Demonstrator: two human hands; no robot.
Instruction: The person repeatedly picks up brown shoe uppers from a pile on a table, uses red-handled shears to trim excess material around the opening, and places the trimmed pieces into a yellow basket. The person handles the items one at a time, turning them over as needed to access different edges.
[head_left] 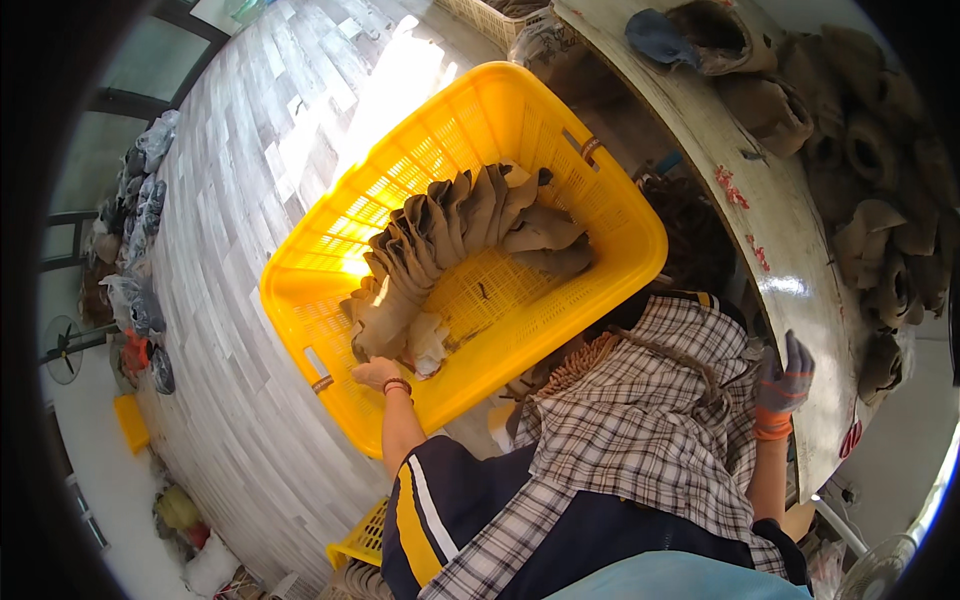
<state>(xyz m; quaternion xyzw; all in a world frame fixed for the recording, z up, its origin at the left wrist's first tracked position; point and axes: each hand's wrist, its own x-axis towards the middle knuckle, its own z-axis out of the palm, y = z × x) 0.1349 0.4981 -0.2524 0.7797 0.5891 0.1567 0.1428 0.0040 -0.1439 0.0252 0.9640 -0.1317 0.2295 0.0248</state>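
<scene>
A big yellow plastic basket (540, 345) stands tilted across the view in front of me. Inside it runs a curved row of several grey-brown, felt-like pieces (455, 225), nested one against another, that look like shoe uppers. My bare left hand (378, 373), with a reddish bracelet at the wrist, reaches over the basket's side to the nearest end of that row. Its fingers are curled at the end piece (375, 315), their tips hidden. Beside it lies a crumpled pale piece (427, 343). My right hand (785, 385), in a grey and orange glove, is open by the table's edge, holding nothing.
A long pale table (740, 195) curves along the right, piled with more brown pieces (880, 150). Another yellow basket (362, 538) is below, partly hidden. Bags (140, 230) line the far left wall. A fan (880, 565) stands at lower right.
</scene>
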